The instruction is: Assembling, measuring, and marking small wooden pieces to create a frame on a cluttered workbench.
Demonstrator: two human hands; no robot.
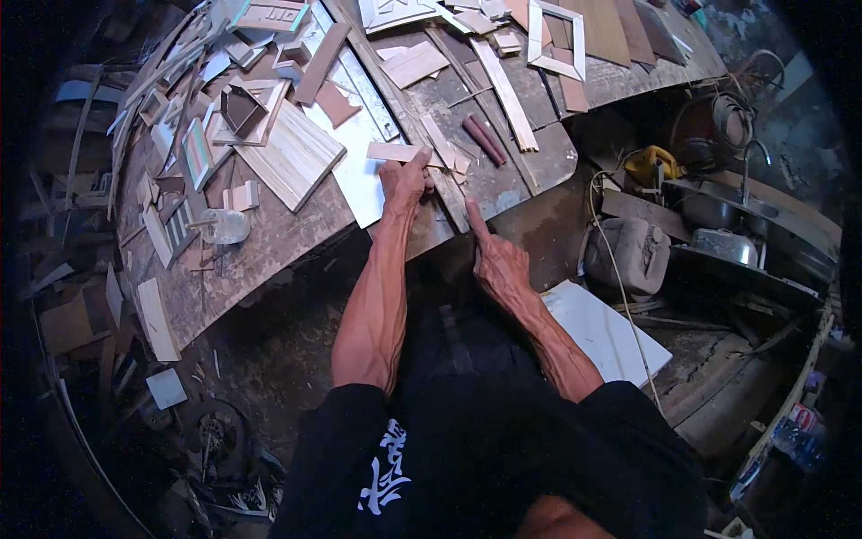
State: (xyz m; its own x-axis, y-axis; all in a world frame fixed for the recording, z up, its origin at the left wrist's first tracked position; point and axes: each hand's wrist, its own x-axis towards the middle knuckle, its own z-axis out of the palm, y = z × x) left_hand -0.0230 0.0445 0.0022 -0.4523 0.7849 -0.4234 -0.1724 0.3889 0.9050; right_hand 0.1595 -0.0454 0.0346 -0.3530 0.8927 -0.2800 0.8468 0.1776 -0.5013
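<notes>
My left hand (406, 182) is closed on a short, flat wooden strip (384, 151) near the front edge of the workbench (296, 235). Beneath that hand runs a long wooden batten (395, 94), reaching from the far side to the bench's front edge. My right hand (501, 262) has its index finger stretched out, its tip by the batten's near end; the other fingers curl inward and hold nothing I can see. Small wood offcuts (442, 144) lie just beyond the left hand. Two dark reddish rods (485, 141) rest to their right.
Wooden frames (557, 40), a slatted panel (289, 154) and a clear plastic cup (224, 226) crowd the bench. To the right are a grey jerrycan (626, 256), a sink (723, 244) and a hanging cable (620, 278). A white board (602, 332) leans below my right forearm.
</notes>
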